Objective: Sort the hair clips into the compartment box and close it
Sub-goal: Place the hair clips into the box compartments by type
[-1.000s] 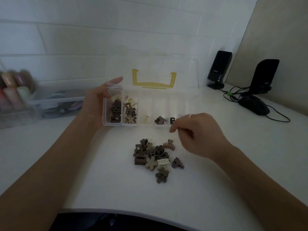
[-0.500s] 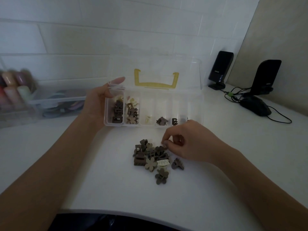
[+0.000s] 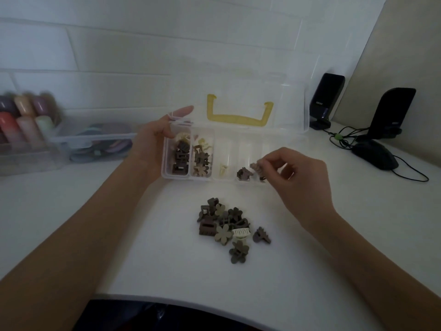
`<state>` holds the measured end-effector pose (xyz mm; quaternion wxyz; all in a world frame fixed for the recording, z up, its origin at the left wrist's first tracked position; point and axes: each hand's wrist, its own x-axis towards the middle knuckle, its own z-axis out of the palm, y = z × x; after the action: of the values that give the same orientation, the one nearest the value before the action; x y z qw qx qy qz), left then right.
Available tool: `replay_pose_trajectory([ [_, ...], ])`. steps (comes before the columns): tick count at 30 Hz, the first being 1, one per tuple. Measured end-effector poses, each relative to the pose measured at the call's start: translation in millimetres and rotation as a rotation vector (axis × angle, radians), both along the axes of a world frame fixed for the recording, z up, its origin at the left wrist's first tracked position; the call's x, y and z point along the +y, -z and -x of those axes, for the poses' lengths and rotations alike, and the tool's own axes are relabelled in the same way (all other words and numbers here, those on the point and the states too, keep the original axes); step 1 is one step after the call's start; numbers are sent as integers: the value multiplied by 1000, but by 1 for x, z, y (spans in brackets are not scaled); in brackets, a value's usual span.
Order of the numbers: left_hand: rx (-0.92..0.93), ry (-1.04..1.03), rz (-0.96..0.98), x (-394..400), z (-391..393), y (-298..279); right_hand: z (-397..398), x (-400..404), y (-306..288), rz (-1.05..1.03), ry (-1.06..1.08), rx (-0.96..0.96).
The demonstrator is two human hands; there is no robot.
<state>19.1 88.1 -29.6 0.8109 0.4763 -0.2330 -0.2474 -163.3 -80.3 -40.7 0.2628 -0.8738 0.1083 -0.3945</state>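
A clear compartment box (image 3: 229,139) stands open on the white table, its lid with a yellow handle (image 3: 238,118) raised at the back. The two left compartments hold several brown and beige clips; further right lie a cream clip (image 3: 223,168) and a dark clip (image 3: 244,174). My left hand (image 3: 152,144) grips the box's left end. My right hand (image 3: 300,180) pinches a small brown hair clip (image 3: 257,168) over the box's front right compartments. A pile of loose clips (image 3: 229,225) in brown, olive and cream lies on the table in front of the box.
Clear storage bins (image 3: 90,144) with colourful items stand at the left by the tiled wall. Two black speakers (image 3: 325,101) and a black mouse (image 3: 375,155) with cables sit at the right. The table's front edge curves near my body.
My right hand dropped to the pile, picked up a brown clip and rose back to the box's right compartments. My left hand kept its hold on the box.
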Motion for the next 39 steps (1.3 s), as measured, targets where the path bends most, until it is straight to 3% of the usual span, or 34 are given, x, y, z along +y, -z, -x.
replay_pose_trajectory([
  [5,0,20,-12,-6,4,1,-1,4,-2,-244,-72,-75],
  [16,-8,44,-15,-6,5,1,1,5,-3,-349,-95,-117],
  [18,-13,44,-19,-6,4,2,1,6,-1,-232,-49,-75],
  [22,-18,63,-10,-7,3,3,-2,10,3,206,68,97],
  [25,-23,71,-10,-6,3,3,-4,7,7,282,83,108],
  [32,-37,67,-7,-7,-1,6,2,11,2,374,-226,-18],
  [39,-26,72,-10,-8,2,6,-7,25,7,721,-399,211],
])
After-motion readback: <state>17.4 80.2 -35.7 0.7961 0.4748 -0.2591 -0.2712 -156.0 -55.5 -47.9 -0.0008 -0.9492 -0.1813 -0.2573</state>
